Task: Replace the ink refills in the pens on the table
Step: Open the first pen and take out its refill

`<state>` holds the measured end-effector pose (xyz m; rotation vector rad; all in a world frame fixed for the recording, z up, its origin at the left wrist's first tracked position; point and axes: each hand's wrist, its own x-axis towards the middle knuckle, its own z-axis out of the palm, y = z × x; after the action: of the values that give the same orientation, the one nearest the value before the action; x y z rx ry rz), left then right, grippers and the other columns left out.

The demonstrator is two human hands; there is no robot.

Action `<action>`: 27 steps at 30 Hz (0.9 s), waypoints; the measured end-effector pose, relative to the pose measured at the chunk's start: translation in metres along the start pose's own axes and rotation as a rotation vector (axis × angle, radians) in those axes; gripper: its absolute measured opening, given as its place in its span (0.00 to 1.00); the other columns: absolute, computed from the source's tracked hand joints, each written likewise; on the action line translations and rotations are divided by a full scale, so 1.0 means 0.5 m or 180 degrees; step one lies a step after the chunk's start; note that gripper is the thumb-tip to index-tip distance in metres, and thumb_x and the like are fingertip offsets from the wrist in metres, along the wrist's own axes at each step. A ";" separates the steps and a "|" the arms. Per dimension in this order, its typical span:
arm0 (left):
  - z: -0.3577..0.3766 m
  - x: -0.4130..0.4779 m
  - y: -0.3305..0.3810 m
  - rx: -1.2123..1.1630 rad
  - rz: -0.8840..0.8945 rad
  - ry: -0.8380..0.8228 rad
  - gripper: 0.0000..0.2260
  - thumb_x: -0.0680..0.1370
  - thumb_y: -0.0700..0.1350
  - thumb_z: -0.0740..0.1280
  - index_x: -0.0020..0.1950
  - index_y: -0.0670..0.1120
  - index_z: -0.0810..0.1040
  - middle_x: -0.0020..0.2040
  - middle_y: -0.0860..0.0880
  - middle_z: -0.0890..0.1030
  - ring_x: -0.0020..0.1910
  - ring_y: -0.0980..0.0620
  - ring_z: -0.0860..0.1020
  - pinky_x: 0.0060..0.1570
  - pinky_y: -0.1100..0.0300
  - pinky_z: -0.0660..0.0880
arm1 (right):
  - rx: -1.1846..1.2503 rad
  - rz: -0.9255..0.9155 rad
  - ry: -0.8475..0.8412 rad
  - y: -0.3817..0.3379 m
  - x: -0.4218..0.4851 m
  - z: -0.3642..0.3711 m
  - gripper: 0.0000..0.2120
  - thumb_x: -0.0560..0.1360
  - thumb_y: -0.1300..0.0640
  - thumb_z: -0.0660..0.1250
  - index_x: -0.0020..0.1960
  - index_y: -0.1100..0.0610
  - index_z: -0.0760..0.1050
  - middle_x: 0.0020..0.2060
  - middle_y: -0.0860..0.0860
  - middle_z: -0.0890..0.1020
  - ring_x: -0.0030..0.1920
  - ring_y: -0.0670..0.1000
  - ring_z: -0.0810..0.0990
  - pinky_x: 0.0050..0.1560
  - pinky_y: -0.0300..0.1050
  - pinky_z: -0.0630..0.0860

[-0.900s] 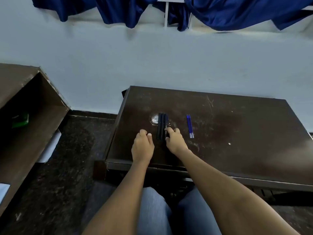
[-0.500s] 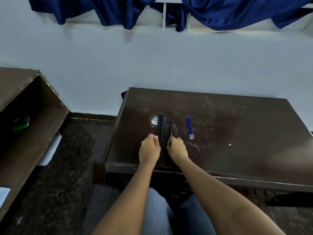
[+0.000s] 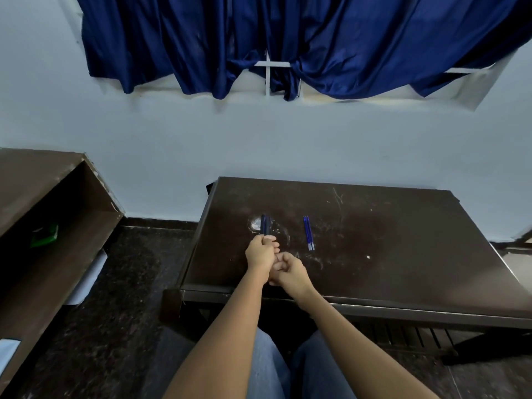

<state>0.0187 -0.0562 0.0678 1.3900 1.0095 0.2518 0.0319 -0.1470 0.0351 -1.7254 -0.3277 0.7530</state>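
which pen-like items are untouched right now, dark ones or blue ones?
The blue refills, lying alone on the table to the right of both hands. The dark pens run into the left hand.

dim, soft light | glare patch on table (image 3: 374, 240) | wide-angle bending at edges

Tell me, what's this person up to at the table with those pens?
A person sits at a dark table working on a pen. The left hand grips a dark pen whose far end sticks out beyond the fist, and the right hand is closed right beside it, seemingly on the near end, though that part is hidden. A few blue refills lie untouched to the right.
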 end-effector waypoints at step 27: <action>-0.088 -0.185 0.001 0.0958 0.1213 -0.0386 0.12 0.80 0.56 0.59 0.51 0.52 0.79 0.48 0.51 0.82 0.48 0.52 0.78 0.53 0.51 0.75 | 0.1540 0.0429 0.0678 -0.170 -0.083 -0.007 0.09 0.77 0.62 0.63 0.42 0.57 0.81 0.42 0.52 0.83 0.42 0.49 0.79 0.37 0.38 0.73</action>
<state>-0.0659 -0.0892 0.1147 1.8499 0.6948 0.3003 0.0170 -0.1486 0.1285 -1.3573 0.1143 0.6712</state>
